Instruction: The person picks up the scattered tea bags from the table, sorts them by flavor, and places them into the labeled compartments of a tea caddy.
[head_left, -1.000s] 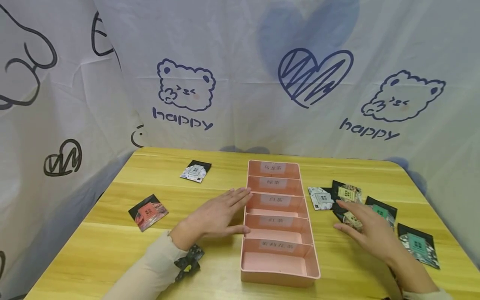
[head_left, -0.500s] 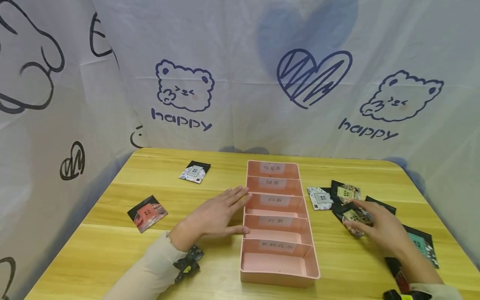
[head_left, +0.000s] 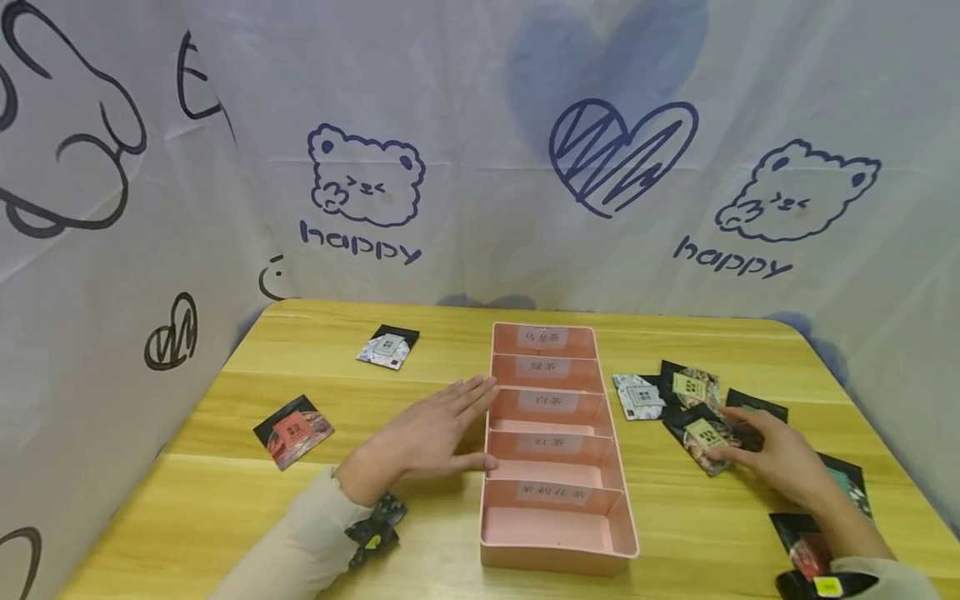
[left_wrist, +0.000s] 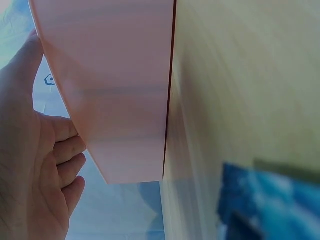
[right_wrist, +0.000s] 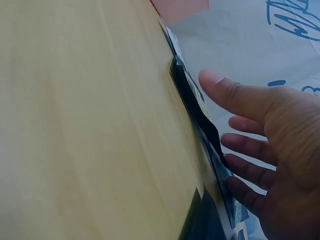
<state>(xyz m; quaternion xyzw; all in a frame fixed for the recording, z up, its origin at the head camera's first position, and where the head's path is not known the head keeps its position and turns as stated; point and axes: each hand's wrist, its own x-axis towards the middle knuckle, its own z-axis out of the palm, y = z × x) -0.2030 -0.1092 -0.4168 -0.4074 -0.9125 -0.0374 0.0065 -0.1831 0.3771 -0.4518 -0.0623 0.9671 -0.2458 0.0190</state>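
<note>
A long pink tray (head_left: 555, 559) with labelled compartments stands mid-table. My left hand (head_left: 427, 433) rests against its left rim, fingers extended along the edge. In the left wrist view, the fingertips touch the rim of the pink tray (left_wrist: 110, 100). Right of the tray, my right hand (head_left: 783, 458) is at a black sachet with a yellow label (head_left: 705, 435), thumb and index finger spread at its right side. The right wrist view has the thumb apart from the sachets (right_wrist: 197, 107), the lower fingertips close to their edges. Another yellow-label sachet (head_left: 692, 386) overlaps a white-label one (head_left: 639, 397).
A dark sachet (head_left: 757, 404) is partly behind the right hand, and a green-label one (head_left: 851, 479) lies beyond the wrist. A red-label sachet (head_left: 806, 546) shows by the right cuff. On the left lie a white-label sachet (head_left: 387, 346) and a red-label sachet (head_left: 292, 431).
My right hand has shifted right and slightly down, uncovering more of the lower yellow-label sachet. The red-label sachet by the right cuff has come into sight. My left hand stays on the tray.
</note>
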